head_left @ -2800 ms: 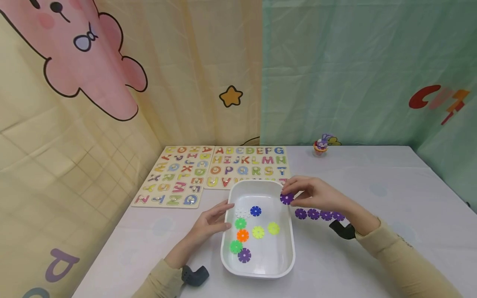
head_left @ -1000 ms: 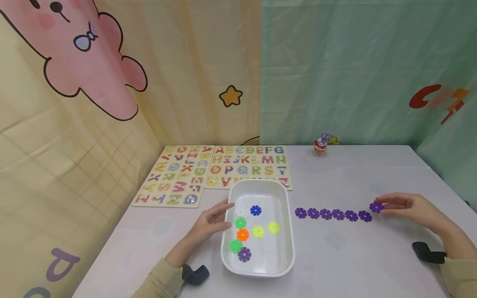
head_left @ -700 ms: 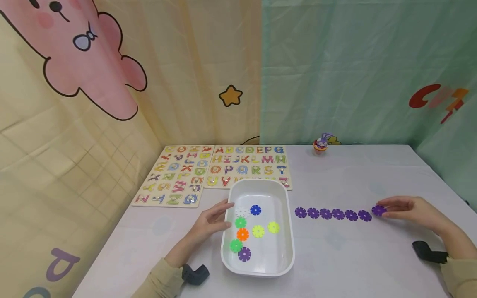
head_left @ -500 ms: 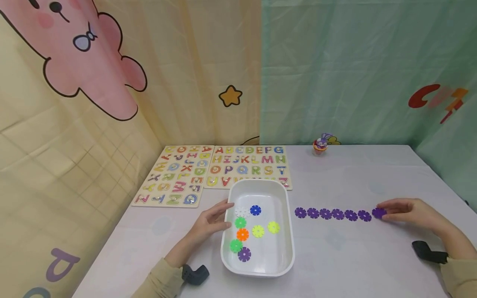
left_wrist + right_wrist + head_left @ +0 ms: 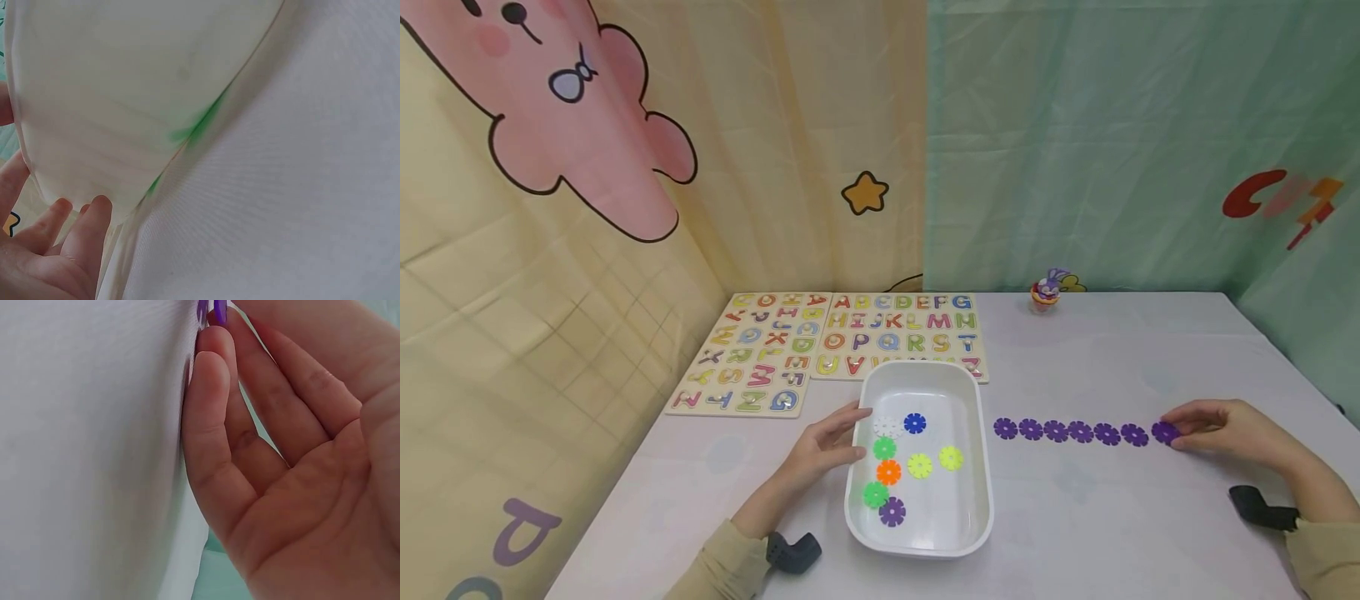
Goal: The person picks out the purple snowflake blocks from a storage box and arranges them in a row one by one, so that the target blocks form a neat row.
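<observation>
At the right end of a row of purple snowflake discs [image 5: 1056, 431] on the table, my right hand [image 5: 1228, 429] pinches another purple snowflake disc [image 5: 1165, 432] between thumb and fingers, close to the table. The right wrist view shows only a purple edge of the held disc [image 5: 220, 311] by the fingertips; the other fingers lie along the cloth. My left hand [image 5: 820, 446] grips the left rim of a white tray [image 5: 976, 517], its thumb over the rim and its fingers [image 5: 87, 231] against the outer wall. Inside lie white, blue, green, orange, yellow and purple snowflake discs [image 5: 888, 472].
Two wooden alphabet puzzle boards, one at the left [image 5: 741, 354] and one behind the tray [image 5: 898, 329], lie at the back. A small rabbit figure in a cup [image 5: 1045, 292] stands near the back edge. Printed curtains [image 5: 1037, 150] enclose the table.
The right hand has carried the purple disc from over the tray's right rim to the row's right end and lowered it, shifting slightly right lately. The left hand stays on the tray.
</observation>
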Available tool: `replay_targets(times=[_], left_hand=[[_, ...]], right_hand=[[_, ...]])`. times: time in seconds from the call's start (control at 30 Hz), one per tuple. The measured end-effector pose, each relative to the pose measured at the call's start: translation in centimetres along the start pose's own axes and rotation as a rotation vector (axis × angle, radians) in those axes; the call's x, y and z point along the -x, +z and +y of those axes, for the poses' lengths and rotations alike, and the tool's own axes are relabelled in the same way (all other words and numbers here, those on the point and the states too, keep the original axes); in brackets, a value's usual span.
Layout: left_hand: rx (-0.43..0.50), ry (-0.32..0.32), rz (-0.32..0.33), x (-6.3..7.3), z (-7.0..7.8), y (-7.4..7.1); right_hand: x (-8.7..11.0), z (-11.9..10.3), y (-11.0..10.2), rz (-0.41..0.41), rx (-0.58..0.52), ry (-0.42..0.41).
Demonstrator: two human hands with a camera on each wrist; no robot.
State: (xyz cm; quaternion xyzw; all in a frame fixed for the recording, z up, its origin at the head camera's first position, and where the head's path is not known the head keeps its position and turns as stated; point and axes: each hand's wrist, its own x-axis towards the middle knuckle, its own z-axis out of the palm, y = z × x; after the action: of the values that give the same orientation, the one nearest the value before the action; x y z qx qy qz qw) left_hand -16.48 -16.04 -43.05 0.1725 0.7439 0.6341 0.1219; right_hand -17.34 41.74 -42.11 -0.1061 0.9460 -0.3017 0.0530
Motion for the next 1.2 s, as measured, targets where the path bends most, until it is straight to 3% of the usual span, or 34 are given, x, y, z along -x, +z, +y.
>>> replay_targets(times=[0.33, 0.53, 0.9, 1.03, 1.2], left_hand=[[-0.005, 0.000, 0.001, 0.0, 0.0, 0.0], [-0.014, -0.019, 0.016, 0.1, 0.1, 0.0], [-0.031, -0.040, 0.018, 0.1, 0.4, 0.1], [-0.023, -0.040, 0.020, 0.1, 0.4, 0.2], [-0.010, -0.038, 0.019, 0.1, 0.3, 0.2]], right_hand=[[-0.1, -1.0, -0.3, -0.023, 0.054, 0.021], [-0.2, -2.9, -1.1, 0.017, 0.029, -0.023], [-1.5, -11.4, -0.8, 0.081, -0.020, -0.180], [-2.7, -14.6, -0.1, 0.060, -0.051, -0.308], [-4.3, -18.0, 1.1, -0.028, -0.125, -0.416]])
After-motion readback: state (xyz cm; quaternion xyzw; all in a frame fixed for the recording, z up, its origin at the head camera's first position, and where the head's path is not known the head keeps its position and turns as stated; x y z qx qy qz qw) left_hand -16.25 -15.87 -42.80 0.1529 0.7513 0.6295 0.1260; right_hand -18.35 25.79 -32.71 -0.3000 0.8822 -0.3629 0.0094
